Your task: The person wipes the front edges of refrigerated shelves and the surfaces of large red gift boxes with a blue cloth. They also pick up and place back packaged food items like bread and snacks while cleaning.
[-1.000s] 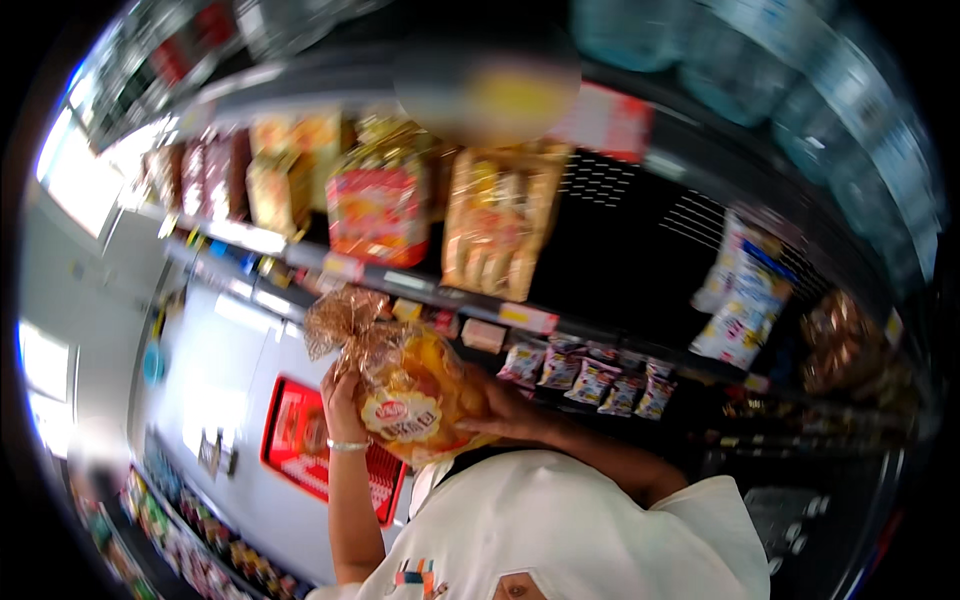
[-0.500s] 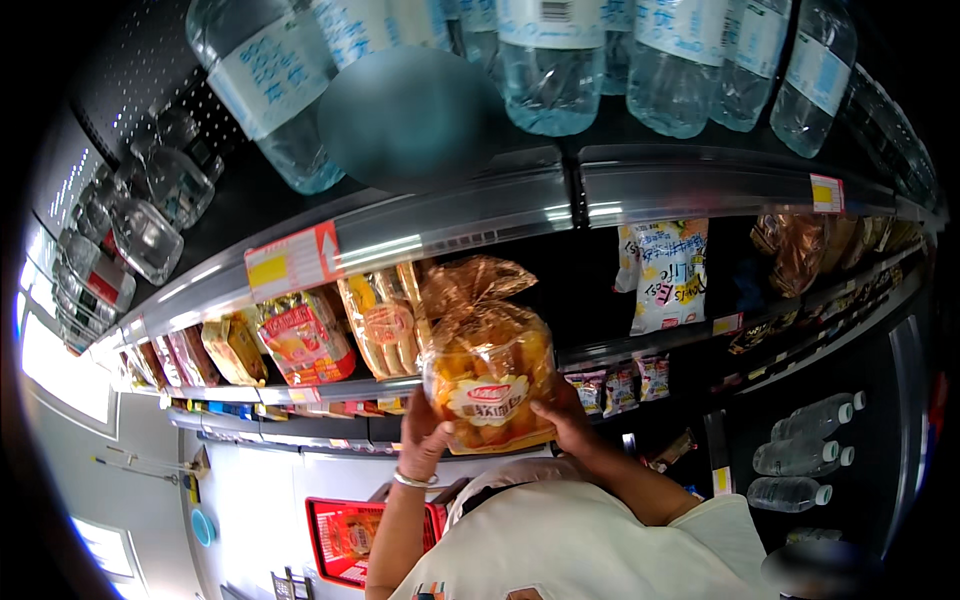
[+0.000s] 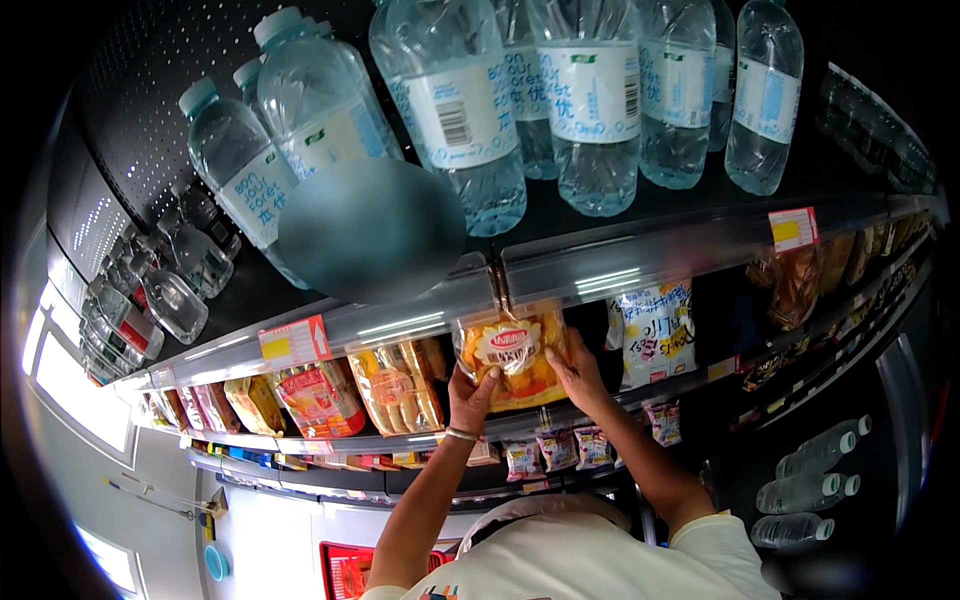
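Note:
A clear plastic bag of golden bread rolls (image 3: 515,372) is held upright between my two hands at the middle shelf. My left hand (image 3: 468,403), with a bracelet at its wrist, grips the bag's lower left side, thumb on the front. My right hand (image 3: 579,374) clasps its right side, thumb also in front. The bag's top is hidden behind the shelf edge above it. Close by on the left stands a bag of long bread (image 3: 396,389); a white and yellow snack bag (image 3: 655,335) is to the right.
Large water bottles (image 3: 590,120) line the upper shelf (image 3: 400,335), whose front edge juts over the bag. Small snack packets (image 3: 557,450) sit on the shelf below. A red basket (image 3: 335,570) is at the lower left, and more bottles (image 3: 800,492) lie at the lower right.
Both hands have pushed the bag of bread rolls forward and slightly right, onto the middle shelf, and my arms are more stretched out. The view has shifted, showing more of the upper bottles.

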The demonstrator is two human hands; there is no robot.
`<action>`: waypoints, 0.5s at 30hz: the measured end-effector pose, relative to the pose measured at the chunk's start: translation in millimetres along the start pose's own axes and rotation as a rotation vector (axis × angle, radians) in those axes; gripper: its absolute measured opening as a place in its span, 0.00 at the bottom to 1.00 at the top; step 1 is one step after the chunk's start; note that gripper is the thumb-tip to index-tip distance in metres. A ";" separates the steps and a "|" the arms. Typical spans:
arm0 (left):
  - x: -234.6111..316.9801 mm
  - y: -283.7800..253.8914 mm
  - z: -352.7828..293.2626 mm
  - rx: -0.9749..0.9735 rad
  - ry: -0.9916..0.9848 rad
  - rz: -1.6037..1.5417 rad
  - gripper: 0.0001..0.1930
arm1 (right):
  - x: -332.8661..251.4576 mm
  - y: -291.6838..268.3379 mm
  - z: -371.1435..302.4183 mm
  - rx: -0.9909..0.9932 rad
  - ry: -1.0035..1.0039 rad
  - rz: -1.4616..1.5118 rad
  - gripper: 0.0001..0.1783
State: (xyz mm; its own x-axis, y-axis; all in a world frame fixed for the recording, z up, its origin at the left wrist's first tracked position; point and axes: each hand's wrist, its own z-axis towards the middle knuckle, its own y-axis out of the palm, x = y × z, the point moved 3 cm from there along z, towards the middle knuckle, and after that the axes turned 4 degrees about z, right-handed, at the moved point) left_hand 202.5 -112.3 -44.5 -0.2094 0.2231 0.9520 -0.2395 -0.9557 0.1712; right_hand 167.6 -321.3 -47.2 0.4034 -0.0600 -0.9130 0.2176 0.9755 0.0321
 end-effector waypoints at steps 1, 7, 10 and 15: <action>-0.7 6.4 12.7 -0.010 0.013 -0.011 0.27 | -2.0 -4.1 12.2 0.030 -0.035 -0.041 0.26; -48.1 -11.2 67.9 0.066 0.028 0.216 0.27 | 40.1 -1.4 62.7 0.143 -0.244 -0.107 0.25; -73.2 -3.0 77.3 0.064 0.099 0.275 0.28 | 52.0 -11.7 51.1 0.214 -0.039 -0.165 0.24; -76.6 7.4 68.9 0.029 0.167 0.165 0.25 | 67.8 -12.7 49.3 0.222 -0.130 -0.226 0.25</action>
State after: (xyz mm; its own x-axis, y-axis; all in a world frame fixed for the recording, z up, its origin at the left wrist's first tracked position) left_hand 282.1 -149.7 -98.7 -0.3982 0.0901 0.9128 -0.1622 -0.9864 0.0266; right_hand 236.0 -348.2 -89.5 0.4300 -0.3099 -0.8479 0.4966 0.8656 -0.0645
